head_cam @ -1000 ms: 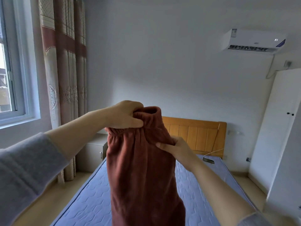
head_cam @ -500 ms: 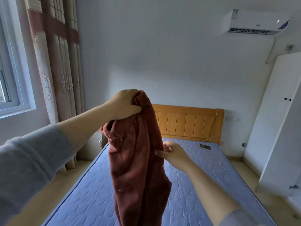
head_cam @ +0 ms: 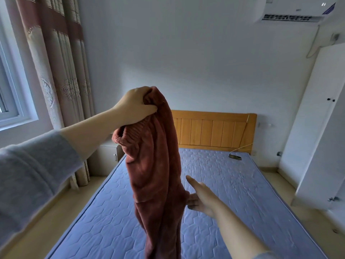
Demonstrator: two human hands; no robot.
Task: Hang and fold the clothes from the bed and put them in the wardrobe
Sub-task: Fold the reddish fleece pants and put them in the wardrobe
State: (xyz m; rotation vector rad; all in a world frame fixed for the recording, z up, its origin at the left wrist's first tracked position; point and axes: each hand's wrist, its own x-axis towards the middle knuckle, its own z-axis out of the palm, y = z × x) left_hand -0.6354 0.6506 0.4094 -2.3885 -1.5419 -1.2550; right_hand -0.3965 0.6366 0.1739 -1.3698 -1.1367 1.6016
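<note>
A pair of rust-brown fleece trousers (head_cam: 158,165) hangs in the air above the bed (head_cam: 233,193), gathered lengthwise. My left hand (head_cam: 135,105) grips the bunched waistband at the top. My right hand (head_cam: 197,197) is lower down, right beside the hanging legs, with fingers straight and the thumb pointing up; its fingertips reach the cloth's edge, partly hidden behind it. The white wardrobe (head_cam: 321,128) stands at the right, doors shut.
The bed has a blue quilted mattress and a wooden headboard (head_cam: 214,131). A small dark object with a cable (head_cam: 235,157) lies near the headboard. A bedside cabinet (head_cam: 108,157), curtains (head_cam: 61,71) and a window are at the left. An air conditioner (head_cam: 291,10) hangs top right.
My right hand let go of the cloth near the waistband and slid down along the trousers to mid-leg height. My left hand kept its grip and the trousers hang narrower.
</note>
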